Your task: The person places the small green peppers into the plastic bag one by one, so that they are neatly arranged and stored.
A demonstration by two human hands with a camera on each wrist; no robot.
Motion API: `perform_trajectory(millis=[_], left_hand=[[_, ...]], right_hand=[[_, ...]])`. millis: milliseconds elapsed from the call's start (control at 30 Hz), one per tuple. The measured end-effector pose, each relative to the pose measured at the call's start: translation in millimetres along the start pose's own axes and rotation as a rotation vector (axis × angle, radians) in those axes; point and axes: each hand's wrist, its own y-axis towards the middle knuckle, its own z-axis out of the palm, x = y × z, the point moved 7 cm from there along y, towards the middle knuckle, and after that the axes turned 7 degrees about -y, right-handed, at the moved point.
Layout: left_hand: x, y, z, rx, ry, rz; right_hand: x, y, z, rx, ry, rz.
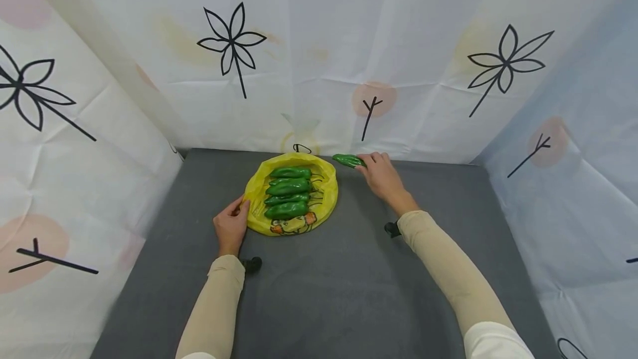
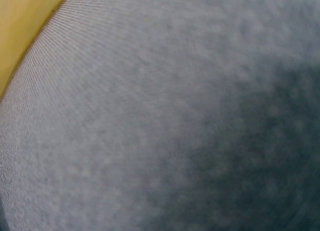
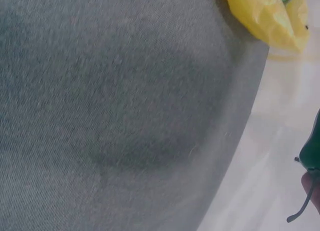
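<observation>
A yellow plastic bag [image 1: 326, 202], its mouth spread wide and rim rolled into a ring, lies toward the back of the grey table. Several green peppers [image 1: 287, 186] are lined up inside, stems pointing right. At the bag's left rim my left hand [image 1: 231, 225] pinches the edge between thumb and fingers; in the left wrist view only a corner of the yellow bag [image 2: 22, 28] shows. My right hand [image 1: 384, 178] holds another green pepper [image 1: 347, 160] by its stem end, its tip pointing left near the bag's right rim. That pepper [image 3: 312, 150] and its curved stem appear in the right wrist view.
The grey table [image 1: 339, 292] ends at a white cloth backdrop [image 1: 309, 60] printed with plants, which also rises on the left and right sides. A small black device [image 1: 251, 264] sits at my left wrist, and another black device [image 1: 392, 230] at my right.
</observation>
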Motion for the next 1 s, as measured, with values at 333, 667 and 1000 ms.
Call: perform_trajectory(millis=[333,667,1000], left_hand=[[-1.4,2.1,-0.6,-0.002,-0.007,0.02],[-4.4,0.6,-0.5,0.004,-0.033,0.0],[-1.6,-0.4,0.4,0.009,-0.01,-0.038]], right_hand=[[28.5,1.8,-9.3,-0.049,0.071,-0.103],[65.5,2.6,-19.9,-0.062,0.146,-0.247],[101.0,-0.4,-21.2,-0.052,0.187,-0.331]])
